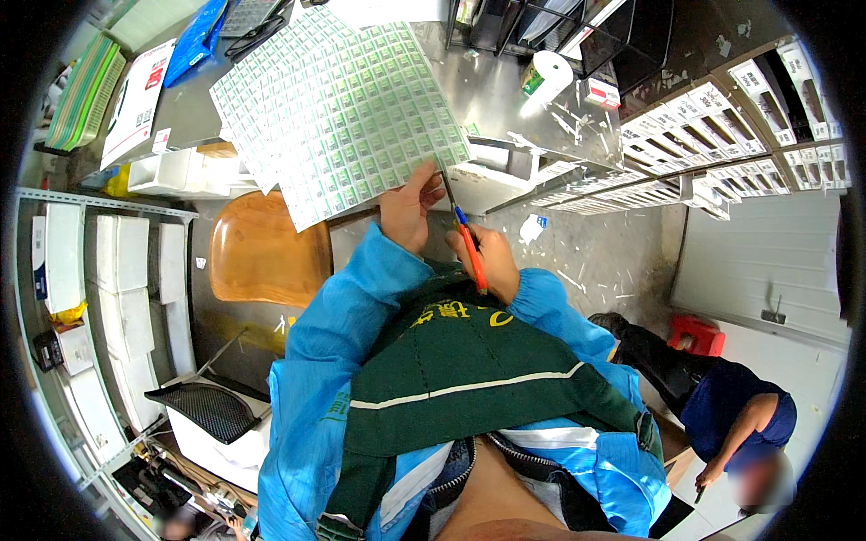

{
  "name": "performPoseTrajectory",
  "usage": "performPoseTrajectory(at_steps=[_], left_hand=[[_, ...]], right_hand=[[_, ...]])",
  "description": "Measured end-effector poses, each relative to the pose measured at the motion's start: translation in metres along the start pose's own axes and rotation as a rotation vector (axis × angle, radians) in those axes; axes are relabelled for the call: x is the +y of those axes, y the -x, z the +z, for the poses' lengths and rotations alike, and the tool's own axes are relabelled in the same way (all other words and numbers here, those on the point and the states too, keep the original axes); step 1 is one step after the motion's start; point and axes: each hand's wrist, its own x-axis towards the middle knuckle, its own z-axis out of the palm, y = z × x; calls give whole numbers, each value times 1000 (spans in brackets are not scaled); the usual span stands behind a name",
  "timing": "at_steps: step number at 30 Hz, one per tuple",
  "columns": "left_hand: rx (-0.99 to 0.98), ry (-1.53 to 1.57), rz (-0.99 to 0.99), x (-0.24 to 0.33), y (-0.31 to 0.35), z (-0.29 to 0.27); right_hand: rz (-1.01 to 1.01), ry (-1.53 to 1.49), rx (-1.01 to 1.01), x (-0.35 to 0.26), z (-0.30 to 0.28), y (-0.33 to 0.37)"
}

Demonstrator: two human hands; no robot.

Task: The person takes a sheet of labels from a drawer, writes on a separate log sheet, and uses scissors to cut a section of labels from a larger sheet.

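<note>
At the near side of the steel counter (pixel 487 95), out past its edge, a sheet of small green-and-white labels (pixel 361 117) stretches toward the person, overlapping another printed sheet (pixel 244 104) on its left. Its near part hangs over the gap, with a brown wooden seat (pixel 266 248) lower down on the left. The left hand (pixel 406 215) has the sheet's near right margin, fingers and thumb drawn close together there. The right hand (pixel 496 261) is wrapped round a red-and-blue tool (pixel 469 248), whose thin dark tip points away, just beside the left fingertips; from where I stand I can't tell whether it is a knife or scissors.

To work neatly here, I'd keep that corner taut and flat, since the unsupported paper looks likely to sag or twist. I'd line the tip up with the printed rows, move in short, steady strokes, and shift the left fingertips well off the tip's path. Resting more of the sheet on the counter should steady it too.
</note>
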Motion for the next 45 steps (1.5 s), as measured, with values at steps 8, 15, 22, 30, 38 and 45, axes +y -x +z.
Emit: performPoseTrajectory(at_steps=[8,15,22,30,38,45], left_hand=[[-22,-16,-24,-3,1,-6],[-29,-40,-36,-1,1,-10],[8,-85,-67,6,4,-16],[-78,-142,-70,1,20,-19],[-37,-143,-130,-3,28,-29],[3,-163,-159,-8,22,-42]], right_hand=[[50,-49,-6,4,7,-2],[42,-140,11,2,14,2],[30,-140,-1,1,20,2],[79,-206,47,-6,22,-2],[72,-198,45,-20,21,-2],[83,-213,2,-16,23,0]])
